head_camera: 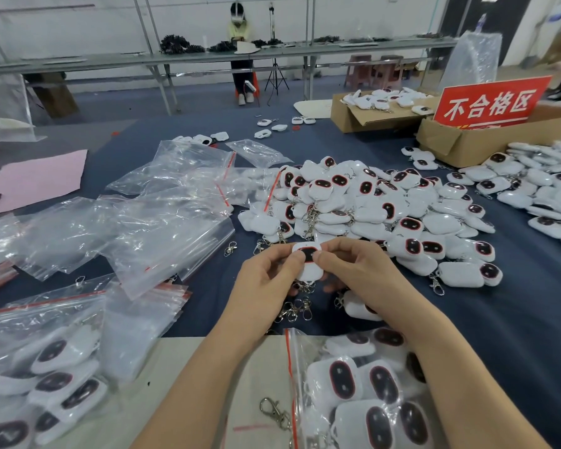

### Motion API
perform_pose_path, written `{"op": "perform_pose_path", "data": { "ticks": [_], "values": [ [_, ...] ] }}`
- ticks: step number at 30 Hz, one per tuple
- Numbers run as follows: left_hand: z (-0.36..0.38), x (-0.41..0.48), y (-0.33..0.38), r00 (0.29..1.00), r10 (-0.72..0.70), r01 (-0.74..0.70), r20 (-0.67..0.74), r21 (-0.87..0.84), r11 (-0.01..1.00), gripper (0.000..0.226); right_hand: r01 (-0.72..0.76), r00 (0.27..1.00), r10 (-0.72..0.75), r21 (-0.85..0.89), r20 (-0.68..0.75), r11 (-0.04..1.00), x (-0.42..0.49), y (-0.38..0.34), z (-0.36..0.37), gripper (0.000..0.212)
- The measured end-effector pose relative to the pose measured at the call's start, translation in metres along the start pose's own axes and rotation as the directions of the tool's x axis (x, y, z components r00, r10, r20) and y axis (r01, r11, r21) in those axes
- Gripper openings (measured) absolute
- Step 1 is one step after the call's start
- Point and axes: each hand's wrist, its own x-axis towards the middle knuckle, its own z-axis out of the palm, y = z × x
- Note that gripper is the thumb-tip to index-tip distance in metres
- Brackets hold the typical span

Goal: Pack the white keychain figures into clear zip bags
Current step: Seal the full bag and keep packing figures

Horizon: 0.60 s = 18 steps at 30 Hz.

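Nearest us, the part-filled zip bag (363, 390) lies just below our wrists. Above it, our left hand (266, 283) and right hand (360, 273) pinch one keychain figure (309, 262), long axis pointing away. Beyond lies the figure pile (386, 209) on the blue worktop (515, 303); farther, cardboard boxes (467, 140).

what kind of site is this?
Likely a factory packing or inspection floor: a heap of identical figures on the table, loose zip bags, a red sign over cartons, and long workbenches behind.
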Motion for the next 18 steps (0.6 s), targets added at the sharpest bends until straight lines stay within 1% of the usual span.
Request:
{"op": "perform_pose_path", "data": {
  "ticks": [3,6,12,18],
  "values": [
    [-0.0003,0.0001,-0.0009,1.000,0.010,-0.010,0.003,0.014,1.000,0.018,-0.010,1.000,0.010,-0.011,-0.004,1.000,-0.0008,-0.0011,-0.0005,0.018],
    [-0.0004,0.0003,-0.0013,1.000,0.014,-0.014,0.005,0.013,1.000,0.017,-0.024,1.000,0.024,-0.024,-0.009,0.999,-0.0006,-0.0012,-0.0007,0.014],
    [0.0002,0.0002,-0.0021,1.000,0.024,-0.024,0.006,0.000,1.000,0.017,-0.025,1.000,0.025,0.012,-0.014,1.000,0.0009,0.0008,0.0003,0.009],
    [0.0000,-0.0003,-0.0022,0.994,0.085,-0.092,0.064,0.109,0.990,0.034,-0.021,1.000,0.022,0.066,-0.014,0.998,0.0016,0.0016,0.0014,0.012]
  ]
}}
